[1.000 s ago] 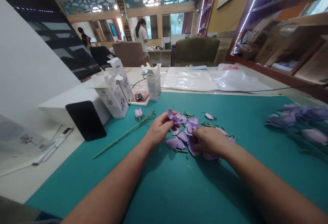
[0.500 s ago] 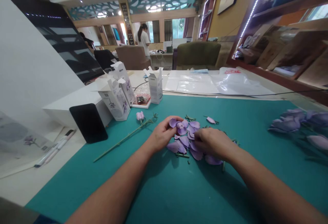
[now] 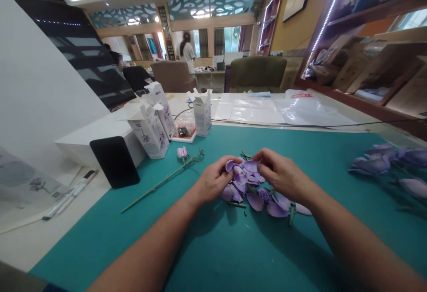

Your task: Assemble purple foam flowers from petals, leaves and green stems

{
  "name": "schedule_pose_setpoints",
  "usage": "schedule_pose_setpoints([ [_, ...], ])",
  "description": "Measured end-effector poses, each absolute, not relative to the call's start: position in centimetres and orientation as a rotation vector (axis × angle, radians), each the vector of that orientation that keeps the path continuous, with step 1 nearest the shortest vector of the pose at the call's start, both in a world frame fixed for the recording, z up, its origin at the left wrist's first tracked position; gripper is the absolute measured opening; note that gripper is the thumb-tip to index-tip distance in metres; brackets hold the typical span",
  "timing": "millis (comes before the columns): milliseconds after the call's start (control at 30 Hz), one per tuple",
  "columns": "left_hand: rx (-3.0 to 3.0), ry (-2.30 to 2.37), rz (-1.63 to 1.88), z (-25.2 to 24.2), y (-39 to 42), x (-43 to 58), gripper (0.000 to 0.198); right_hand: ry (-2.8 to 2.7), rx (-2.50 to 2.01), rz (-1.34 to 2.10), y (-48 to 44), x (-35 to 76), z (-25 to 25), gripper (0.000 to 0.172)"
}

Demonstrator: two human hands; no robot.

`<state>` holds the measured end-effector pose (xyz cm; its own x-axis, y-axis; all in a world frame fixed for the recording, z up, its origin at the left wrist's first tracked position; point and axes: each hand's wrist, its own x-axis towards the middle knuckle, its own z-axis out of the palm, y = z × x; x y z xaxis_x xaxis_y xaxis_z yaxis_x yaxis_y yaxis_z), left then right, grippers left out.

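Observation:
My left hand (image 3: 213, 178) pinches a partly built purple flower (image 3: 239, 174) with cupped petals. Fingers bent, my right hand (image 3: 280, 174) is at the flower's right side, its thumb and forefinger closed on a purple petal (image 3: 251, 166). Beneath and in front of both hands lies a pile of loose purple petals (image 3: 255, 201), with a rosette-like flower centre (image 3: 264, 194) among them. Short green stem pieces (image 3: 291, 215) lie at the pile's edge. Fingertips of both hands partly hide what they grip.
A green stem (image 3: 160, 186) and a pale bud (image 3: 182, 152) lie to the left on the green mat (image 3: 213, 247). Behind them stand white boxes (image 3: 151, 134) and a black tablet-like panel (image 3: 114, 162). Finished purple flowers (image 3: 373, 160) lie far right. A person (image 3: 187, 54) stands in the background.
My right hand has risen from the petal pile to beside the flower, uncovering the rosette centre and several petals. My left hand has stayed nearly in place with the flower.

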<state>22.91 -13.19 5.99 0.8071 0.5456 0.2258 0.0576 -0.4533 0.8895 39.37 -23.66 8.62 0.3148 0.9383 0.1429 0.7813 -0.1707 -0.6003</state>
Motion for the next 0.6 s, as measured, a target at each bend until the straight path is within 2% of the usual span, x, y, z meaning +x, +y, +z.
schedule_pose_setpoints([
  [400, 1.922, 0.427, 0.622, 6.1, -13.2, 22.9, 0.028, -1.510, -1.896, 0.148, -24.6, 38.4, 10.0, 0.010],
  [600, 1.933, 0.416, 0.618, 6.1, -13.2, 22.8, 0.029, -1.588, -1.889, -0.163, -25.0, 37.6, 10.1, 0.012],
])
